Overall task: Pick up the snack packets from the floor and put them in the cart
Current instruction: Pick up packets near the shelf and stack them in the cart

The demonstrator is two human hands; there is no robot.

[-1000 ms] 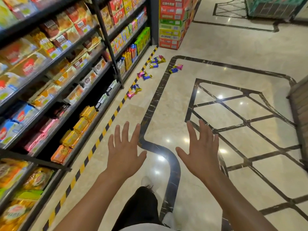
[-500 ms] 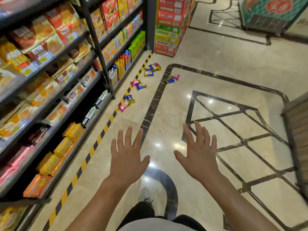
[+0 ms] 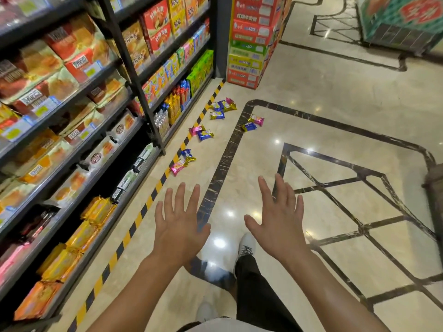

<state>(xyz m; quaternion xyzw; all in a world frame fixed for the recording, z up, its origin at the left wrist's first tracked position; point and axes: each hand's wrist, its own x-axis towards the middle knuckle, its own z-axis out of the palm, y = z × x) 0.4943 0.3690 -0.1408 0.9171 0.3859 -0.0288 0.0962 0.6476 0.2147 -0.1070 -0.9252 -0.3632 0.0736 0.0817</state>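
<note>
Snack packets lay scattered on the marble floor (image 3: 311,111), all of them well ahead of the fingers and none of them touched. The nearest pair, a pink packet (image 3: 177,167) and a blue packet (image 3: 188,154), rested on the yellow-and-black floor stripe (image 3: 134,226), beyond the fingers of the left hand (image 3: 178,226) and a little to their left. Farther ahead there was a second pink and blue pair (image 3: 201,132), then a pair on the dark marble inlay (image 3: 254,122), and the farthest cluster (image 3: 221,107) near the stack of cartons (image 3: 249,41). The shelves of packaged food (image 3: 79,116) ran along the left side of the left hand.

Both hands were held out in front of the body with palms down. The fingers of the left hand and of the right hand (image 3: 275,224) were spread wide and empty, gripping nothing. One white shoe (image 3: 247,243) showed below and between the hands.

The step in hand seemed to be the approach, so the task was only at its beginning. No cart could be recognised with certainty; an object at the right edge was cut off. The next move probably called for coming closer, bending down, and closing the fingers of the left hand on the nearest pink packet. The wrappers looked thin and glossy, so a pinch at the edge could slip.
</note>
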